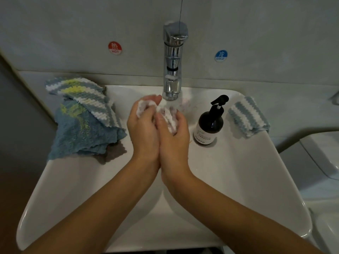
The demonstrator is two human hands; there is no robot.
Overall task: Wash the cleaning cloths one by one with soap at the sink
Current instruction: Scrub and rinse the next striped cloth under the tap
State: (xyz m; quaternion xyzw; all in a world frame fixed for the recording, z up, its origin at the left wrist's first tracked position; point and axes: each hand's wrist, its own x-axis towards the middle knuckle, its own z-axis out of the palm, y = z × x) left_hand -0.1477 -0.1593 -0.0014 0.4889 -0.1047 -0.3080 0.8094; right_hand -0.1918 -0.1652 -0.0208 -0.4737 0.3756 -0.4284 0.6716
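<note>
Reading the writing first in the head view: a red round sticker [114, 48] on the wall says "HOT" under a Chinese character, and a blue round sticker [221, 55] says "COLD" in the same way. Between them stands a chrome tap [173, 61], with water running from its spout. A dark pump bottle [209, 123] on the right rim of the sink carries a pale label with "HAOTO" along its lower edge; the smaller print is too fine to read, and what the bottle holds cannot be seen through the dark wall.

A white sink [238, 171] fills most of the frame, set against a grey wall with a ledge behind it. Part of another white fixture shows at the far right.

On the left rim lies a pile of cloths [86, 125]: a striped blue, white and yellow one on top, a plain blue one below, a grey one at the bottom. A folded blue-and-white striped cloth [247, 116] lies on the right rim, just beside the bottle.

Over the basin, directly under the spout, the left hand [143, 125] and right hand [174, 136] press together, both curled around a bunched white cloth [165, 114] held between them in the stream.
</note>
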